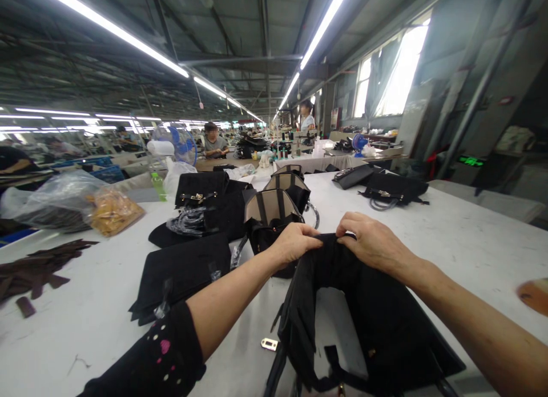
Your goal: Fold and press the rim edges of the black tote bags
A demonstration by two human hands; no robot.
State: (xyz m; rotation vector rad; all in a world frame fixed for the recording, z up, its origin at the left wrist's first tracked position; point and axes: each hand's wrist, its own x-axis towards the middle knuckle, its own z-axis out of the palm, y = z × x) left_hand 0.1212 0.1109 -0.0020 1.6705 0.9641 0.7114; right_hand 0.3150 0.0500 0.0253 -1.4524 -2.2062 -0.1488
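A black fabric bag (377, 317) stands open on the white table (471, 237) right in front of me. My left hand (293, 243) and my right hand (372, 243) both pinch its far top edge, fingers closed on the cloth, thumbs close together. A small metal clasp plate (269, 344) lies on the table by the bag's left side. Just beyond my hands stand beige-and-black striped bags (274, 211).
Black bags and flat black pieces (184, 271) lie to the left, with dark leather strips (38, 268) and plastic bags (72, 203) at the far left. More black bags (391, 188) sit at the back right. Other people work at distant tables; a blue fan (180, 145) stands behind.
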